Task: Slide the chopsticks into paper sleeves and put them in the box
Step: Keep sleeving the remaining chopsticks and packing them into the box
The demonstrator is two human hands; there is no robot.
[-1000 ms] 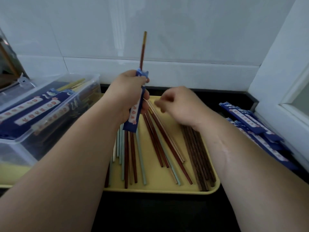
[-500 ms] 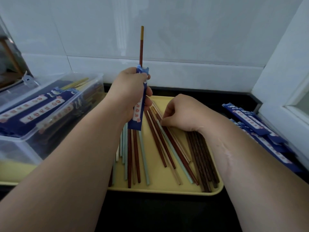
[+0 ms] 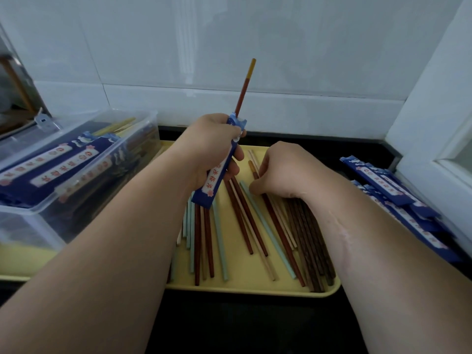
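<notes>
My left hand grips a blue paper sleeve upright above the yellow tray. One red chopstick with a yellow tip sticks out of the sleeve's top. My right hand is down on the tray, its curled fingers pinching a red chopstick among the loose ones. Several loose chopsticks in red, pale blue, cream and dark brown lie across the tray. The clear plastic box at the left holds several sleeved pairs.
A stack of empty blue sleeves lies on the dark counter at the right, beside a white window frame. White wall tiles run behind the tray. A second yellow tray edge shows under the box.
My right hand has dropped from near the sleeve down to the tray and closed on a red chopstick. My left hand keeps holding the sleeve, now tilted slightly to the right.
</notes>
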